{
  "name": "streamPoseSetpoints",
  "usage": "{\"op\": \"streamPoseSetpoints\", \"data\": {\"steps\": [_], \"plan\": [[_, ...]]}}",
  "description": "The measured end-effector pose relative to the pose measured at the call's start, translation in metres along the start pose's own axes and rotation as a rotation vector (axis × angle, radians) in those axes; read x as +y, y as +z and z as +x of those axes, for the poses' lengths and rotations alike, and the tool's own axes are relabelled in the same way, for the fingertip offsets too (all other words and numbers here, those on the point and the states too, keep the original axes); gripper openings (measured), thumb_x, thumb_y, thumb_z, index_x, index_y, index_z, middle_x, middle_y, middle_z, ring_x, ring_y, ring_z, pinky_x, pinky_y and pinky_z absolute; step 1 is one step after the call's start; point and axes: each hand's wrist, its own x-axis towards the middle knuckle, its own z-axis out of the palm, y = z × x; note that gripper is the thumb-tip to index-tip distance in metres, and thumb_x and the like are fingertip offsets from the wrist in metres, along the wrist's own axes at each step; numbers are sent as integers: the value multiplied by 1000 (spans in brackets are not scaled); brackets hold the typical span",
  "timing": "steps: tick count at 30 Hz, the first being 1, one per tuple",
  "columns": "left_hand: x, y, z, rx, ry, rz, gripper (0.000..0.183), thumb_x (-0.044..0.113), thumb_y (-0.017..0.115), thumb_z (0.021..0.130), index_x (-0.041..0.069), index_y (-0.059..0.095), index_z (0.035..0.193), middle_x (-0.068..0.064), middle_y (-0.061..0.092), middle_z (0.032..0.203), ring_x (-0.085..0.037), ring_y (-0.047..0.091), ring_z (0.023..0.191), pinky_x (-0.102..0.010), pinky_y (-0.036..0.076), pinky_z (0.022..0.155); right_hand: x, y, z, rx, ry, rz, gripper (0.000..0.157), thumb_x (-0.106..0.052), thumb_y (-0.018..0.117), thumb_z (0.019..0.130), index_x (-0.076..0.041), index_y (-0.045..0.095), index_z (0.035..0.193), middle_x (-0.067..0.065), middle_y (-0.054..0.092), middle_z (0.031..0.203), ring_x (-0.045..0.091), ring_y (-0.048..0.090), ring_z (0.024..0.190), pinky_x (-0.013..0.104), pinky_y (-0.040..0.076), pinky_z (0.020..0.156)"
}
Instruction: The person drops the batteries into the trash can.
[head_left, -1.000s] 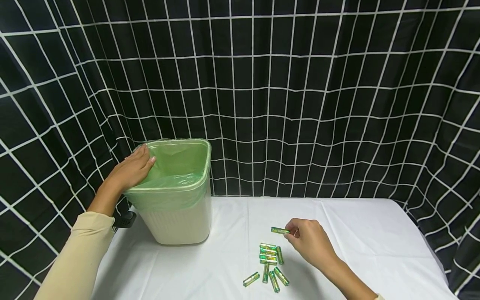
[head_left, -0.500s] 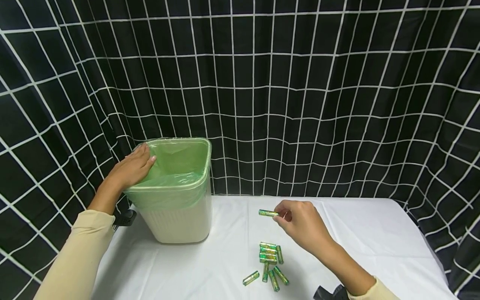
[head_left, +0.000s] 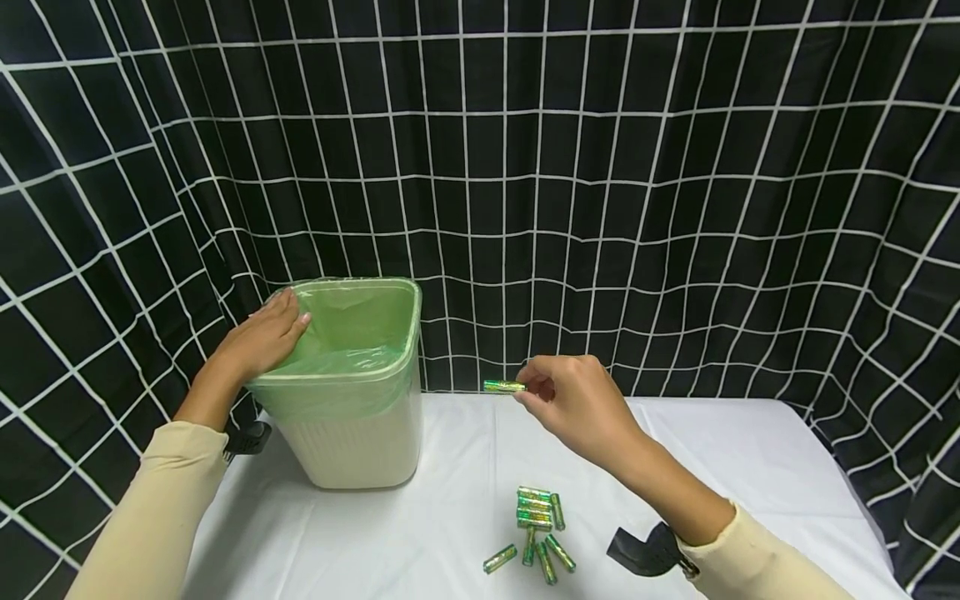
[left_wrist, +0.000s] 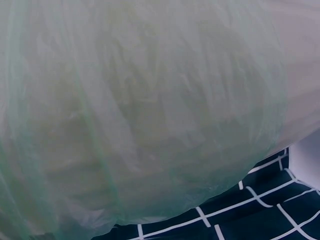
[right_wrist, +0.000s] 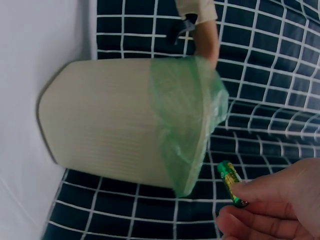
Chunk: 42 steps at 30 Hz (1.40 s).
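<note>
A green-and-gold battery (head_left: 504, 386) is pinched by one end between the thumb and fingers of my right hand (head_left: 577, 404), raised over the back of the table, right of the bin. The right wrist view shows the same battery (right_wrist: 230, 183) beyond the thumb tip. My left hand (head_left: 264, 335) rests on the left rim of a white trash bin (head_left: 360, 450), its fingers straight. A translucent green bag (head_left: 360, 317) lines the bin and folds over its rim. In the left wrist view the bag (left_wrist: 150, 110) fills most of the picture, and the hand is hidden.
Several batteries (head_left: 534, 508) lie grouped on the white-covered table (head_left: 420, 542), with one battery (head_left: 500, 558) a little apart at the left. A black curtain with white grid lines (head_left: 600, 208) hangs behind and along both sides. A black wrist camera (head_left: 645, 550) sits by the right sleeve.
My right hand has moved up and to the left with the battery, away from the group and closer to the bin. The left hand and the bin have stayed put.
</note>
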Motion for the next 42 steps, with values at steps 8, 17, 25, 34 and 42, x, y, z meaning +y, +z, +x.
{"op": "streamPoseSetpoints", "data": {"steps": [8,17,25,34,42], "plan": [[-1,1,-1,6,-1,-11,67,34,22,113,-21,13,151,-37,5,161,-49,5,152,-57,9,124,-15,-5,27,0,-30,50,7,-3,80,84,-7,76,88,-3,71,75,6,62,65,26,53,60],[-1,-1,-2,-6,-4,-27,68,35,21,113,-20,12,152,-37,4,161,-49,4,152,-57,8,124,-25,-1,55,-7,-59,103,6,-3,79,85,-5,76,89,-1,72,75,8,64,65,26,54,60],[-1,-1,0,-2,-14,-35,68,36,21,113,-18,12,153,-35,4,163,-48,4,152,-56,8,124,-29,16,77,-8,-59,168,6,-1,78,85,-2,76,91,3,74,78,11,68,67,28,57,64],[-1,-2,-2,-5,-22,-24,67,34,22,113,-19,11,153,-35,4,163,-48,3,152,-56,8,124,-28,40,103,-19,-54,141,5,-5,79,86,-2,76,89,3,74,76,11,66,67,28,53,62],[-2,1,0,1,-11,-24,67,34,22,113,-19,12,153,-35,4,163,-47,4,152,-55,8,124,-25,59,116,-29,-28,132,5,-4,79,86,-1,77,90,5,75,79,14,69,72,28,54,63]]}}
